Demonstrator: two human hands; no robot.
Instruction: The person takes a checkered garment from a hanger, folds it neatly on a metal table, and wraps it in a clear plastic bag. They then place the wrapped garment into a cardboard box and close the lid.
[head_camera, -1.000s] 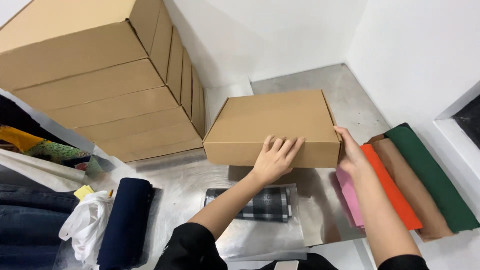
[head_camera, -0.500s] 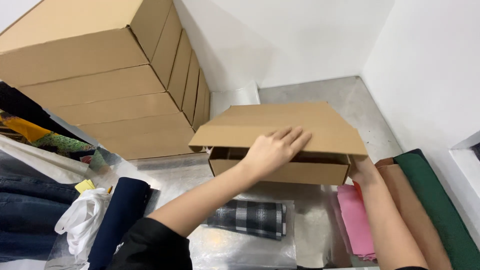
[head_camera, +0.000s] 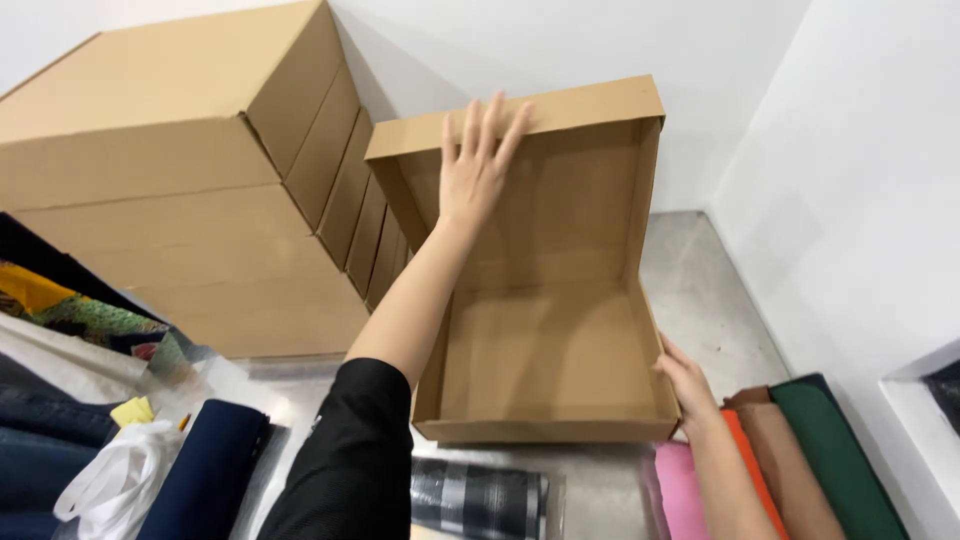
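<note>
Left hand (head_camera: 478, 165) spread flat against the raised lid of an empty cardboard box (head_camera: 548, 365) on the counter (head_camera: 700, 300), right hand (head_camera: 688, 385) steadying its near corner, best kept braced there.

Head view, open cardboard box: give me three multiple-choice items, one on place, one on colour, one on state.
1. Where is the left hand?
A. flat on the raised lid of the brown cardboard mailer box
B. on the checked folded cloth
C. on the stack of large cardboard cartons

2. What colour is the folded fabric nearest the right wall?
A. pink
B. dark green
C. orange

3. What is the state of the mailer box?
A. shut
B. open and empty
C. open and filled

Answers: 1 A, fingers are spread on the lid's inner face. 2 B, the dark green folded fabric lies outermost. 3 B, the lid stands up and the floor is bare; the right hand is at its right front corner.
</note>
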